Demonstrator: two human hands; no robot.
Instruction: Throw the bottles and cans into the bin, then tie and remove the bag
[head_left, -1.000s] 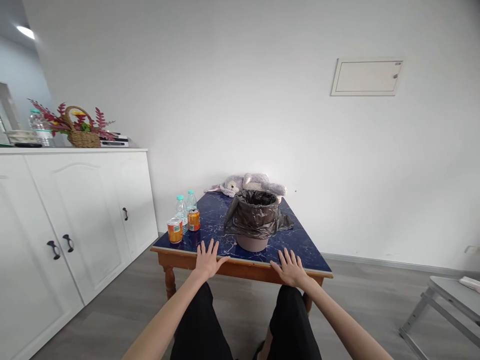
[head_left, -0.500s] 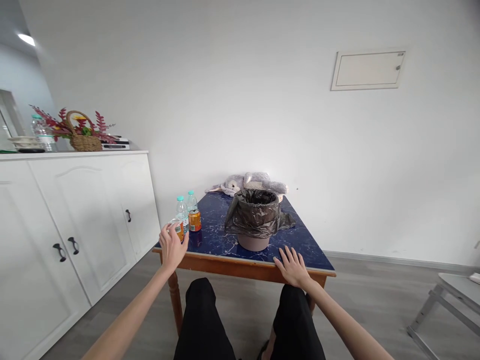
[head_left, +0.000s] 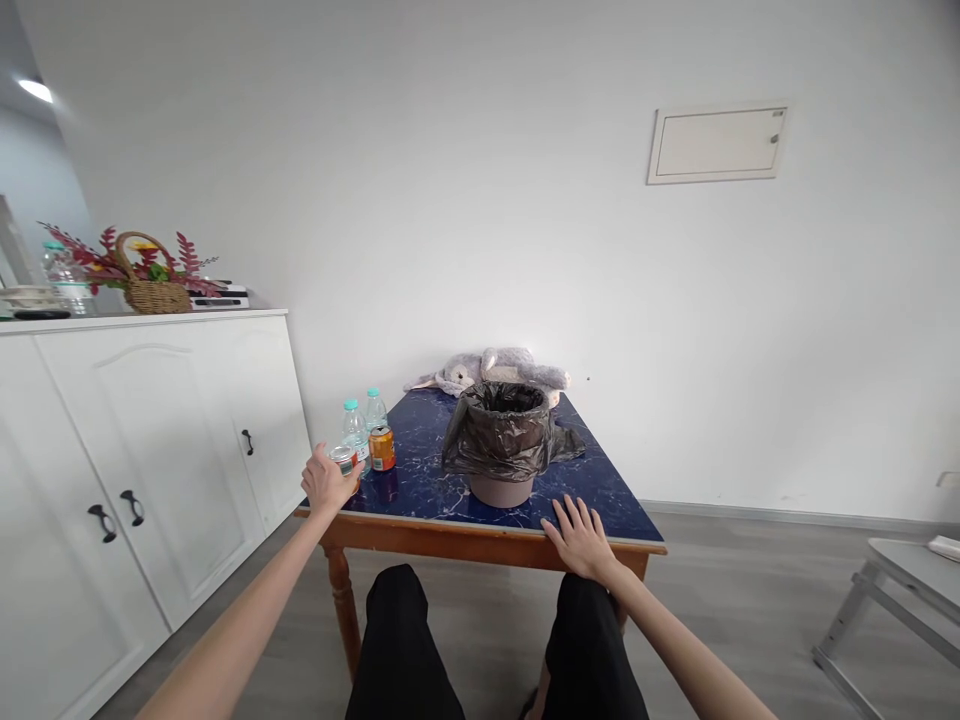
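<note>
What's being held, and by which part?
The left hand curls around the side of the nearer orange drink can; whether it grips cannot be told. The right hand holds nothing.

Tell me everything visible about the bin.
The round, brownish-grey bin looks plastic and stands upright on the blue marbled tabletop. A thin, dark bag lines it, folded over its top and draping loosely. Neither the left hand nor the right hand touches it. Its inside is too dark to judge.
</note>
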